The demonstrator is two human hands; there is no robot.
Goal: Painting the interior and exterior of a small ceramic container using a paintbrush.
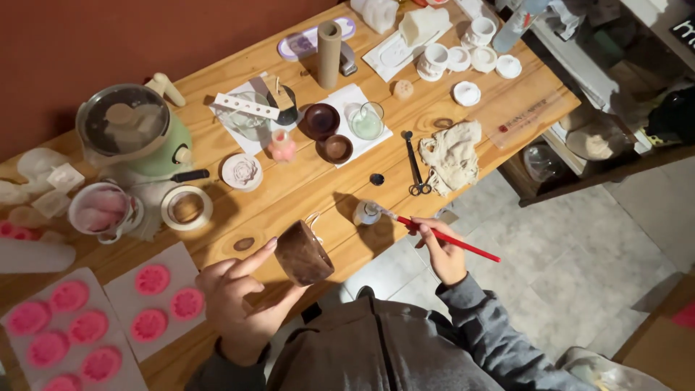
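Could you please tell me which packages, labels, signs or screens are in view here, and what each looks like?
Clear flat strip: right end of the wooden table, long transparent rectangle with small dark red print.
Dark sign: top right corner beside the shelves, black with white lettering, mostly cut off.
No screens show.

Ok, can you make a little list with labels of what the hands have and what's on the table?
left hand: holds a brown cup, tilted
right hand: holds a red brush, its tip at a small white jar
table: wood
near left hand: pink flower shapes on white sheets
table middle: tape roll, two dark bowls, glass cup
near right hand: black scissors, crumpled cloth
far left: green pot with a glass lid
far end: cardboard tube, white moulds
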